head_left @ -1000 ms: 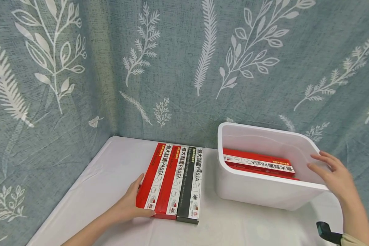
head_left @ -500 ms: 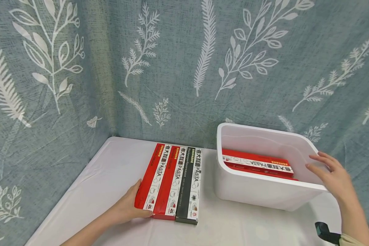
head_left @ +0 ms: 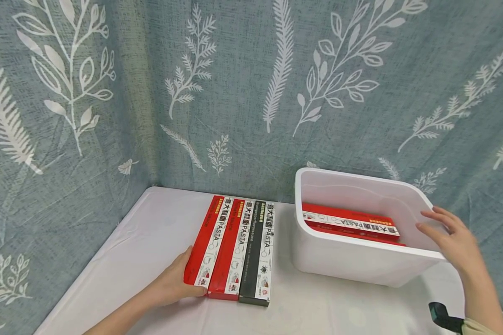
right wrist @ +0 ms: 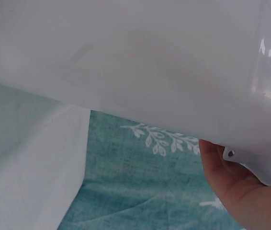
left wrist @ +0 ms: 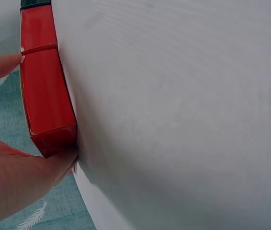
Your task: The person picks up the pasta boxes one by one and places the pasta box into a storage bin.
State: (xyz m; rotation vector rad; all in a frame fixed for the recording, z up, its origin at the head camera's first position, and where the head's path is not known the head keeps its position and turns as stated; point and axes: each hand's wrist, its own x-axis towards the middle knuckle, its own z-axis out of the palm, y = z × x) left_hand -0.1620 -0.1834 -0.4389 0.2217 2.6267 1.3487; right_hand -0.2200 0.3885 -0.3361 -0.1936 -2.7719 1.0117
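Three long flat pasta boxes lie side by side in the head view: a left red pasta box (head_left: 203, 246), a second red pasta box (head_left: 225, 260) and a black pasta box (head_left: 250, 260). My left hand (head_left: 173, 281) grips the near end of the left red box, also seen in the left wrist view as a red box (left wrist: 49, 96) between thumb and fingers. At the right, my right hand (head_left: 458, 242) holds the rim of a white plastic bin (head_left: 348, 263); the right wrist view has that hand (right wrist: 241, 191) beside a holed tab at the bin's edge.
Inside the bin lie red pasta boxes (head_left: 352, 221), their lower parts hidden by its front wall. A white cloth (head_left: 318, 311) covers the table. Behind everything hangs a blue-green leaf-patterned curtain (head_left: 234, 93).
The view has shifted very slightly. Both hands keep their places on the left red pasta box and the bin; the boxes lie as before.
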